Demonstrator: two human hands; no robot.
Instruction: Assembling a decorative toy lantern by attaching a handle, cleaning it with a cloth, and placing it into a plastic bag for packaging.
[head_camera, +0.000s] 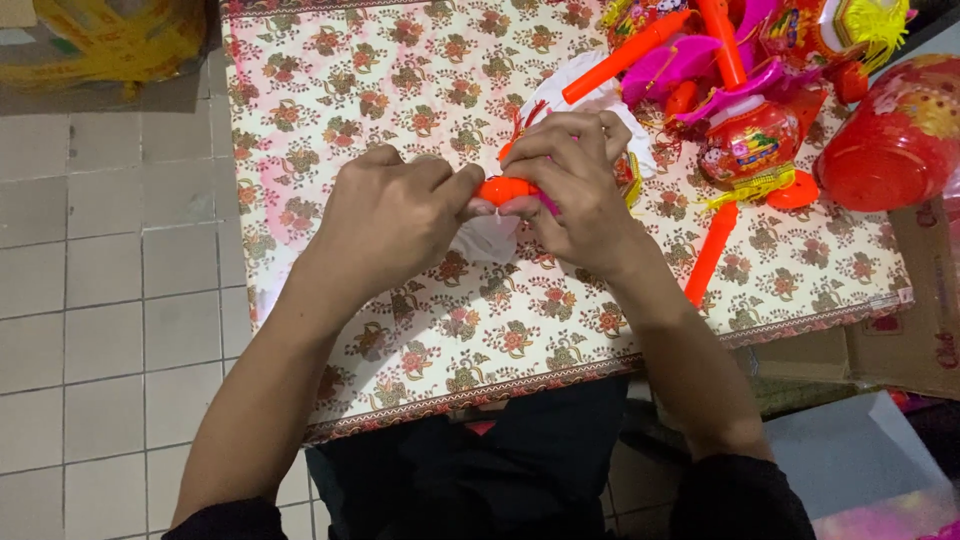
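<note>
Both my hands meet over the middle of a table with a floral cloth (400, 80). My left hand (395, 215) and my right hand (575, 190) are both closed around a small orange plastic piece (505, 189), gripping it from either end. Under my hands lies a white plastic bag (590, 95), partly hidden by my fingers. A bit of yellow and pink from a toy shows by my right hand.
A heap of red, pink and orange toy lanterns (745, 135) with orange handle sticks (712, 250) fills the table's far right. A red round lantern (895, 140) sits at the right edge above a cardboard box (900, 350). Grey floor tiles (110, 300) lie left.
</note>
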